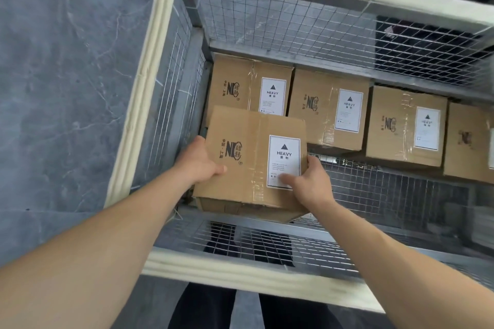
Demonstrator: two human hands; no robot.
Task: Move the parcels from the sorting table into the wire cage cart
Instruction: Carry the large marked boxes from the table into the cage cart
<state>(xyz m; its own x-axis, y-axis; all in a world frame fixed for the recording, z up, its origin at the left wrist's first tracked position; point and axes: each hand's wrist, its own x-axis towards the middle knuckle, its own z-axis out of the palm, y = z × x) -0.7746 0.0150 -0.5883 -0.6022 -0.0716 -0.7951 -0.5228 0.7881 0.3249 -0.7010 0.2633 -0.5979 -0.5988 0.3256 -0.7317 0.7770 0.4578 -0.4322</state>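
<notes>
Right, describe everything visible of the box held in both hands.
The held box is brown cardboard, with clear tape along its top seam, a dark printed logo and a white HEAVY label. It is top-up, slightly tilted, inside the wire cage cart by its left wall, before a row of like boxes. The left hand and right hand grip opposite sides.

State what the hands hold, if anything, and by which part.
A cardboard parcel: the left hand grips its left edge, the right hand its right edge, thumb on the white label.
</notes>
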